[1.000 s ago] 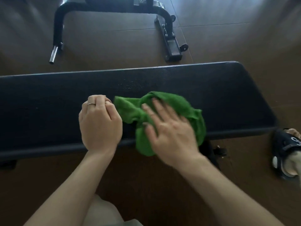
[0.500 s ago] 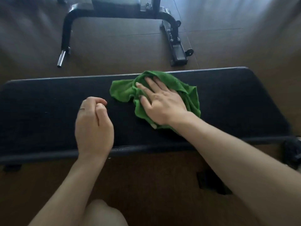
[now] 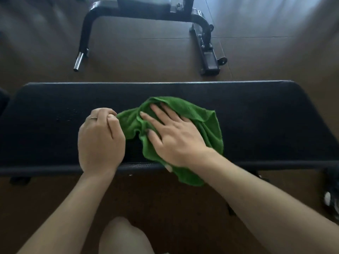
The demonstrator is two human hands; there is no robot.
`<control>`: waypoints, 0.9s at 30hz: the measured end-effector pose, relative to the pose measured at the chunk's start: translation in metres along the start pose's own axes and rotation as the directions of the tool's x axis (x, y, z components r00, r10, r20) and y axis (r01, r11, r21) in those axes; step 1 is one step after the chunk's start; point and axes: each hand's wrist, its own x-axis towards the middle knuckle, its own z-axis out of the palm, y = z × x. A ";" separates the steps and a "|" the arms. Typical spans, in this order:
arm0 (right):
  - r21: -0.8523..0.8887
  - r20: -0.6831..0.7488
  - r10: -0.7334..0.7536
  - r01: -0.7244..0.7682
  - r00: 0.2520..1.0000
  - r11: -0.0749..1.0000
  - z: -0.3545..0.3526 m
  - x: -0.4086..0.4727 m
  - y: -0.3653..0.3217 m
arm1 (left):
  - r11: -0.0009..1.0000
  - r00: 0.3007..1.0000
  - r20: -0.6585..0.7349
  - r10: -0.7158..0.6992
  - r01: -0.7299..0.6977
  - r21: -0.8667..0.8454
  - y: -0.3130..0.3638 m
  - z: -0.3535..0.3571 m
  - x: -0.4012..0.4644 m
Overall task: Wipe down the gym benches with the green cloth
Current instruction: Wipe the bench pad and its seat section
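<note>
A long black padded gym bench [image 3: 256,121] runs across the view in front of me. On its middle lies a crumpled green cloth [image 3: 205,118], with one end hanging over the near edge. My right hand [image 3: 172,136] presses flat on the cloth, fingers spread and pointing to the far left. Curled into a loose fist, my left hand [image 3: 100,138] rests on the bench just left of the cloth. Its knuckles touch the cloth's left edge, and a ring shows on one finger.
A second bench's black metal frame [image 3: 207,50] stands on the brown floor beyond, with a chrome-tipped leg [image 3: 78,61] at the left. A dark sandal [image 3: 332,193] is at the right edge. My bare knee [image 3: 124,235] is at the bottom.
My right hand has dragged the cloth from the bench's far edge back toward me, so it now overhangs the near edge. My left hand stayed in a fist on the bench.
</note>
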 end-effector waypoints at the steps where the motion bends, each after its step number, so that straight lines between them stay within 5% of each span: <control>1: -0.001 -0.001 0.023 -0.023 1.000 1.000 -0.002 0.027 0.002 | 1.000 1.000 -0.004 -0.007 0.007 -0.006 0.000 0.000 0.000; 4: -0.025 -0.030 0.136 -0.137 0.990 0.990 0.001 0.091 -0.010 | 0.999 0.999 -0.021 -0.027 0.027 -0.024 0.001 -0.002 -0.001; 8: -0.003 -0.019 0.101 -0.101 0.995 0.995 0.004 0.114 -0.037 | 0.998 0.998 -0.025 -0.057 0.056 -0.028 0.002 -0.002 0.000; 12: 0.009 -0.076 0.162 -0.162 0.984 0.987 -0.012 0.093 0.018 | 0.996 0.996 -0.023 -0.083 0.082 -0.042 0.001 -0.003 0.000; 17: -0.041 -0.175 0.498 -0.511 0.849 0.858 -0.048 0.030 0.144 | 0.997 0.997 -0.041 -0.068 0.066 -0.044 0.002 -0.003 -0.003; 20: -0.056 -0.152 0.600 -0.613 0.785 0.788 -0.044 0.037 0.131 | 0.998 0.996 -0.054 -0.068 0.067 -0.022 0.002 0.000 -0.002; 22: -0.063 -0.134 0.541 -0.551 0.831 0.832 -0.026 0.058 0.080 | 0.998 0.996 -0.056 -0.063 0.062 -0.010 0.003 0.002 -0.002; 27: -0.023 -0.014 0.103 -0.104 0.995 0.994 0.017 0.094 -0.065 | 0.991 0.988 -0.076 -0.136 0.135 -0.008 -0.003 -0.001 -0.002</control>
